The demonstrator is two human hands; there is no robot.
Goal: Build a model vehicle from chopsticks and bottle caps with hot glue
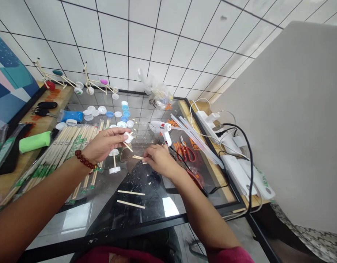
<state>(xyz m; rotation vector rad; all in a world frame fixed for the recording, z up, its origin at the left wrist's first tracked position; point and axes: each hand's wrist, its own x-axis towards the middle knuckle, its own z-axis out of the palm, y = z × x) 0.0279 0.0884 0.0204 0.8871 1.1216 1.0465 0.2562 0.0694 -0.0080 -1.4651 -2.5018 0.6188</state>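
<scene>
My left hand (104, 142), with a red bead bracelet on its wrist, pinches a white bottle cap (128, 138) that has a short wooden stick (127, 147) at it. My right hand (159, 160) is low over the glass tabletop, fingers closed at the ends of short wooden sticks (137, 157). Below my left hand stands a pair of white caps (114, 170) joined by a stick. Two cut sticks (131, 193) lie side by side nearer to me. Just beyond my right hand rests a white glue gun (162, 128).
Loose white and blue caps (110, 114) and wrapped chopsticks (57, 157) are at left. Red-handled scissors (186, 153), clear glue sticks (197, 140) and corded power strips (208, 124) are at right. Stick-and-cap tricycle models (98, 82) and a plastic bag (157, 95) stand along the tiled wall.
</scene>
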